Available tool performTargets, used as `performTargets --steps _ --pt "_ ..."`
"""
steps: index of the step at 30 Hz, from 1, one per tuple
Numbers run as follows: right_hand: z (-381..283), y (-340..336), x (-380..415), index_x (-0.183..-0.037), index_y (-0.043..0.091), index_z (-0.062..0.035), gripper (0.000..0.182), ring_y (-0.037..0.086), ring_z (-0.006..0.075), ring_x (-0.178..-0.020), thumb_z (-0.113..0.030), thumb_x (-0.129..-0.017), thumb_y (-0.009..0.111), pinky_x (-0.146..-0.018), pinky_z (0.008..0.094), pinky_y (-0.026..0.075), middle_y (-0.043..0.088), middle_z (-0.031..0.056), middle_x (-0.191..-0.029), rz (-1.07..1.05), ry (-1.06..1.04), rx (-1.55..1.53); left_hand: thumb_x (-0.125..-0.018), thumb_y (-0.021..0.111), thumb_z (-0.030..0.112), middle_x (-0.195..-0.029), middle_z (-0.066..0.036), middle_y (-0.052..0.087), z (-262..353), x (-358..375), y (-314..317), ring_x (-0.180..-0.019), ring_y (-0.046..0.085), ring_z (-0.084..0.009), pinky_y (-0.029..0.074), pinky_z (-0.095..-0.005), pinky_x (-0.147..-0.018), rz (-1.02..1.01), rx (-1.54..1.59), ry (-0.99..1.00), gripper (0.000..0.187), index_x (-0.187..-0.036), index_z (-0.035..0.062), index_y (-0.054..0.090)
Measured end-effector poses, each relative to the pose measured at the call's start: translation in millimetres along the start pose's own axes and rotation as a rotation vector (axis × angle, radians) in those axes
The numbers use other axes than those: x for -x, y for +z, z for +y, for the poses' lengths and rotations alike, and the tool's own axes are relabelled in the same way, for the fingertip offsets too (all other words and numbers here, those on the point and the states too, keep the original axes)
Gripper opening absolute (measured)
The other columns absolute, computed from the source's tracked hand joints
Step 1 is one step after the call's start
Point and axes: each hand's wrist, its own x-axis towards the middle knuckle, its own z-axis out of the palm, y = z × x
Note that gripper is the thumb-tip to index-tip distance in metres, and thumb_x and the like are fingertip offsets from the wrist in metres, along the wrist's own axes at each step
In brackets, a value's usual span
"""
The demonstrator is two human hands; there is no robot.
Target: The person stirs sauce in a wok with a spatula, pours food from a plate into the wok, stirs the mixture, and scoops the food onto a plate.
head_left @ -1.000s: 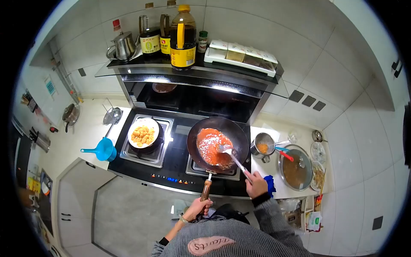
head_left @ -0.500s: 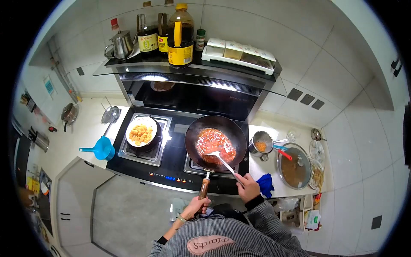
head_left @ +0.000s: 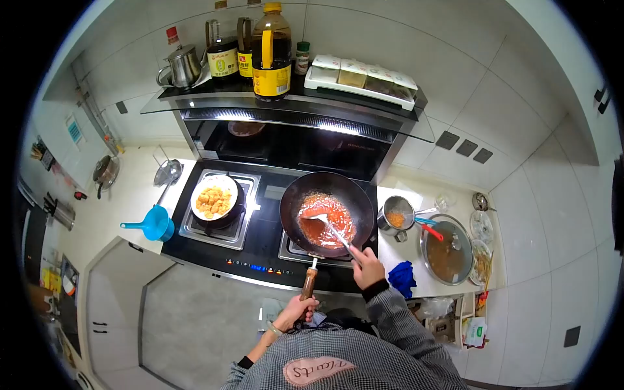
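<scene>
A dark wok (head_left: 359,207) with bubbling red sauce (head_left: 337,211) sits on the right burner. My left hand (head_left: 299,312) is wrapped round its wooden handle (head_left: 309,283). In my right hand (head_left: 368,268) is the handle of a spatula (head_left: 338,235), whose head lies in the sauce left of the wok's middle. On the left burner, a white bowl (head_left: 233,188) holding orange-yellow pieces (head_left: 213,199) rests on a dark pan.
Right of the stove are a metal pot (head_left: 397,224), a blue cloth (head_left: 402,279) and a large covered basin (head_left: 447,252). A blue ladle (head_left: 157,225) lies at the left. Sauce bottles (head_left: 272,62) and a seasoning box (head_left: 361,84) stand on the hood shelf.
My right hand has moved up and slightly left, pushing the spatula's head leftward and upward through the sauce. My left hand stays on the wok handle.
</scene>
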Motion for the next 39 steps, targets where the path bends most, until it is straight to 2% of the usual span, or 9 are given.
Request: performTargets --steps 7,12,17,19,22,29,35,37,39 --pt "-8 -29 31 -0.110 0.057 -0.0161 0.037 0.055 0.0321 -0.069 -0.009 -0.074 0.057 -0.058 0.0415 0.045 0.048 0.0108 -0.081 -0.083 0.042 0.072 -0.079 0.058 0.010 -0.059 0.001 0.042 3 -2 -1 -0.046 0.043 -0.0082 0.037 -0.0241 -0.040 -0.025 0.015 -0.001 0.016 -0.076 0.0078 0.043" --pt "-4 5 -3 -0.109 0.059 -0.0133 0.035 0.054 0.0299 -0.071 -0.012 -0.074 0.059 -0.060 0.0388 0.044 0.049 0.0111 -0.078 0.024 0.022 -0.048 -0.080 0.058 0.010 -0.059 0.003 0.040 1 -3 -3 -0.045 0.040 -0.0072 0.035 -0.0225 -0.039 0.003 -0.004 -0.004 0.014 -0.083 0.0095 0.043" --pt "6 26 -38 -0.110 0.058 -0.0096 0.035 0.054 0.0308 -0.073 -0.011 -0.075 0.059 -0.063 0.0382 0.044 0.049 0.0126 -0.079 0.137 0.024 -0.066 -0.079 0.059 0.012 -0.059 0.002 0.043 2 2 1 -0.046 0.044 -0.0078 0.038 -0.0236 -0.040 0.038 -0.039 0.010 0.017 -0.073 0.0085 0.043" --pt "12 28 -37 -0.110 0.057 -0.0137 0.035 0.056 0.0324 -0.073 -0.013 -0.076 0.059 -0.064 0.0407 0.046 0.049 0.0113 -0.082 0.114 0.027 -0.065 -0.079 0.059 0.013 -0.059 0.002 0.043 3 2 1 -0.046 0.044 -0.0077 0.038 -0.0233 -0.040 0.029 -0.031 -0.001 0.018 -0.072 0.0086 0.044" --pt "16 9 -17 -0.110 0.058 -0.0182 0.035 0.056 0.0293 -0.070 -0.012 -0.075 0.058 -0.059 0.0392 0.045 0.049 0.0094 -0.079 -0.054 -0.134 -0.052 -0.079 0.059 0.013 -0.059 0.002 0.043 3 1 0 -0.046 0.043 -0.0076 0.038 -0.0230 -0.040 0.038 -0.040 -0.014 0.017 -0.073 0.0087 0.044" --pt "25 -73 16 -0.107 0.062 -0.0204 0.035 0.052 0.0248 -0.060 -0.014 -0.072 0.060 -0.054 0.0350 0.043 0.048 0.0071 -0.071 -0.092 -0.113 0.149 -0.079 0.059 0.011 -0.059 0.002 0.042 2 0 0 -0.046 0.043 -0.0076 0.037 -0.0234 -0.040 0.008 0.000 -0.005 0.015 -0.076 0.0086 0.044" --pt "81 -17 18 -0.107 0.062 -0.0101 0.030 0.055 0.0216 -0.063 -0.020 -0.079 0.057 -0.059 0.0321 0.043 0.053 0.0121 -0.066 0.162 0.223 -0.229 -0.079 0.058 0.010 -0.059 0.002 0.041 -1 -2 -3 -0.045 0.041 -0.0075 0.036 -0.0231 -0.039 -0.001 0.008 -0.019 0.015 -0.081 0.0094 0.043" --pt "79 -8 15 -0.111 0.059 -0.0086 0.031 0.053 0.0171 -0.055 -0.021 -0.083 0.054 -0.051 0.0298 0.043 0.054 0.0095 -0.061 0.149 0.240 -0.245 -0.080 0.058 0.009 -0.059 0.003 0.041 0 -1 -2 -0.044 0.040 -0.0074 0.035 -0.0227 -0.038 0.010 0.008 -0.018 0.016 -0.086 0.0102 0.043" --pt "63 -4 13 -0.117 0.055 -0.0103 0.032 0.046 0.0117 -0.045 -0.020 -0.087 0.051 -0.040 0.0265 0.039 0.050 0.0032 -0.059 -0.115 0.759 -0.774 -0.080 0.058 0.009 -0.059 0.002 0.041 1 0 -1 -0.045 0.040 -0.0073 0.035 -0.0227 -0.038 0.019 0.009 -0.019 0.016 -0.086 0.0103 0.043"
